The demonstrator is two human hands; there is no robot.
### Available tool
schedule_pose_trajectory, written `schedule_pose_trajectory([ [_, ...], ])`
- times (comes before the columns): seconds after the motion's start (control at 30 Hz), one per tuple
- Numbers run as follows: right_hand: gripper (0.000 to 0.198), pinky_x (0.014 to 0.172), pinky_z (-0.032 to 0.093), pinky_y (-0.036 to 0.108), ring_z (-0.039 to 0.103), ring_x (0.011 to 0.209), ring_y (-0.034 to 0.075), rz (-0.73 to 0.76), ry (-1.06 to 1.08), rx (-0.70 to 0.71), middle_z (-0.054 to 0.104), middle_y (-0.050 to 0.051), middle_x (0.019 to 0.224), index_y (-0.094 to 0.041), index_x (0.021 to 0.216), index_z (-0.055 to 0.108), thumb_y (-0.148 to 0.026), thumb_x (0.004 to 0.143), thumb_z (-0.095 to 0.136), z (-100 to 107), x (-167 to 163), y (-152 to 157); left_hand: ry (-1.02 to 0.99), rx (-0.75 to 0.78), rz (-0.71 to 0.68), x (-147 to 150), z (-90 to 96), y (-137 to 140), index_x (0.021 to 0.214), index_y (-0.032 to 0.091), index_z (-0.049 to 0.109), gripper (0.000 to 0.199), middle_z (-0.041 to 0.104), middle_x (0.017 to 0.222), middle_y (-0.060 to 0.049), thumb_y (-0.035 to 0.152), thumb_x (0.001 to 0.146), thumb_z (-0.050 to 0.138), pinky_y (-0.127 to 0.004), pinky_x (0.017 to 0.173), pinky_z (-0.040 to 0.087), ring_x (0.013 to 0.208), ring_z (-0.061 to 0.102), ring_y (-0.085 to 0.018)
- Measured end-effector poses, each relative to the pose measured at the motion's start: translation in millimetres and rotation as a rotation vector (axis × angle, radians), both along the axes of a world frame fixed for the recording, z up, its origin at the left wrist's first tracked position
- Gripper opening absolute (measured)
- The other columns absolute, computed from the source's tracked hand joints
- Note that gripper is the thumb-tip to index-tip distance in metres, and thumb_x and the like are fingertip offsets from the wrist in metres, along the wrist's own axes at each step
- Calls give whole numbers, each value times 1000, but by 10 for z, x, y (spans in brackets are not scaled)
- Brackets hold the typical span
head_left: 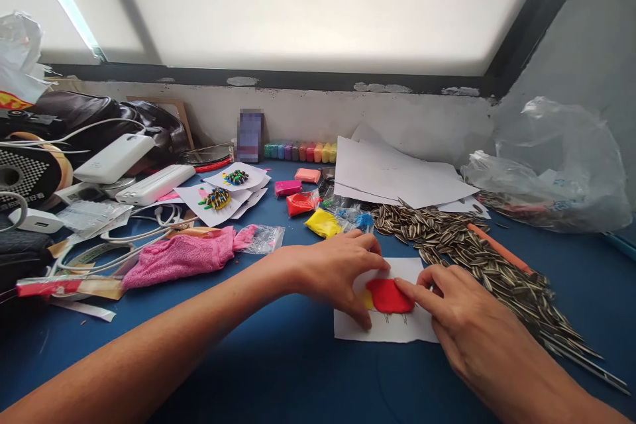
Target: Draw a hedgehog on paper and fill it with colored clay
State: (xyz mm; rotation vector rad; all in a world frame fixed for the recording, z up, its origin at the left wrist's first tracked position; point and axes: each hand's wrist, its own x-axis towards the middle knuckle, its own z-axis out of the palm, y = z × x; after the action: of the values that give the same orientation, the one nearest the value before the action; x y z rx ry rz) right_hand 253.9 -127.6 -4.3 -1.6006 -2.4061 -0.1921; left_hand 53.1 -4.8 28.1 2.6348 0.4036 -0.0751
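A small sheet of white paper (358, 328) lies on the blue table in front of me. Flattened red modelling clay (390, 296) covers the middle of it, with a bit of yellow clay (368, 299) at its left end. Short drawn lines show below the red patch. My left hand (340, 271) arches over the paper's left side, thumb and fingers spread, tips resting on the sheet. On the right, my right hand (457, 308) has its index finger stretched onto the red clay's upper right edge; its other fingers are curled and partly hidden.
Sunflower seeds (477, 258) spread along the right, with an orange stick (499, 248) on them. Yellow (322, 224) and red clay packs (303, 203) lie beyond my hands. A pink cloth (183, 257), cables and power banks (156, 184) crowd the left. White sheets (397, 172) are stacked behind.
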Motion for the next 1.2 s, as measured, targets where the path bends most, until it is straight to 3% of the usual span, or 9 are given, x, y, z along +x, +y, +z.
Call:
schedule_pose_trajectory([
  [0.2,42,61,45,30,53,76,19,103,69,13,57,7,90,-24,100,66,1,79,39,87,-80,-62,25,-13,-14,-24,30,17,132,19,52,68,47,127,-8,39,71,77,-35,98,41,114,44,-24],
  [0.37,33,57,45,29,52,68,19,180,-4,88,59,7,82,-20,90,66,-1,77,42,156,-132,-93,14,-31,-22,-37,33,34,132,18,53,69,46,129,-8,39,71,79,-32,100,40,118,43,-24],
  [0.63,43,58,48,30,55,70,21,193,-62,128,62,10,84,-16,111,65,-1,78,41,126,-181,-92,0,18,-21,-14,4,22,134,18,52,81,46,127,-8,44,64,83,-33,101,39,116,43,-25],
  [0.83,39,60,49,30,54,71,21,183,-3,46,61,9,83,-18,104,66,-1,79,41,91,-223,-89,26,14,-19,-11,10,23,134,18,51,81,45,128,-8,44,64,83,-34,101,40,115,42,-25],
  [1.03,45,60,49,30,54,73,20,193,35,75,59,9,85,-16,118,62,-2,81,42,92,-225,-74,20,13,-22,-14,7,11,132,18,53,78,47,126,-8,45,65,83,-34,99,41,115,43,-24],
  [1.2,36,57,48,30,53,68,20,193,6,74,58,9,80,-16,105,66,-3,81,42,79,-231,-85,27,13,-20,-10,5,19,133,18,52,78,46,127,-8,39,65,83,-32,98,41,116,43,-25],
])
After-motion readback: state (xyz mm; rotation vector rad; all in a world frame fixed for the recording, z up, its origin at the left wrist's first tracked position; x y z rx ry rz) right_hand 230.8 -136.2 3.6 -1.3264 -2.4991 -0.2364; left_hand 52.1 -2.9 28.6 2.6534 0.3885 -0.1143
